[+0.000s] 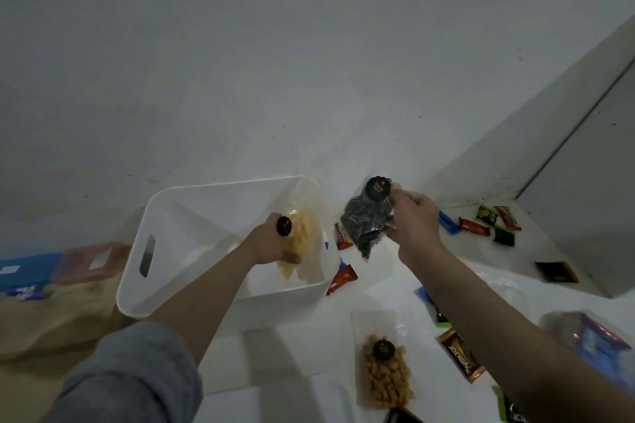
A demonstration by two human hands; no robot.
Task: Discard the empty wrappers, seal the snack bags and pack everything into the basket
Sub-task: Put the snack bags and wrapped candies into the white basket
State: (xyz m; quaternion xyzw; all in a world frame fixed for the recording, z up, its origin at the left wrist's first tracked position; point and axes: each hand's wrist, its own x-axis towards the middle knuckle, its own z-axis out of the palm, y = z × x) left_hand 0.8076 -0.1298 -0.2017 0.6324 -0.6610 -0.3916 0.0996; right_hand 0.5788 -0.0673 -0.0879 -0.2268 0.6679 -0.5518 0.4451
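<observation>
1. The left hand [271,244] grips a clear bag of yellow snacks [299,240] over the white basket [165,223] at centre frame.
2. The right hand [412,216] holds a clear bag of dark snacks [364,223] in the air, just right of the basket.
3. A third bag of yellow snacks [385,371] lies on the white table [292,354] at the lower centre.
4. Small red wrapped bars [342,280] lie beside the basket's right wall.
5. More wrapped snacks [488,223] sit at the right, near the wall.

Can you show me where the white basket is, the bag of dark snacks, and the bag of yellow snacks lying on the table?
white basket [144,251]: head view, on its left wall beside the handle slot.
bag of dark snacks [364,227]: head view, on its middle.
bag of yellow snacks [388,378]: head view, on the contents below the black label.
</observation>
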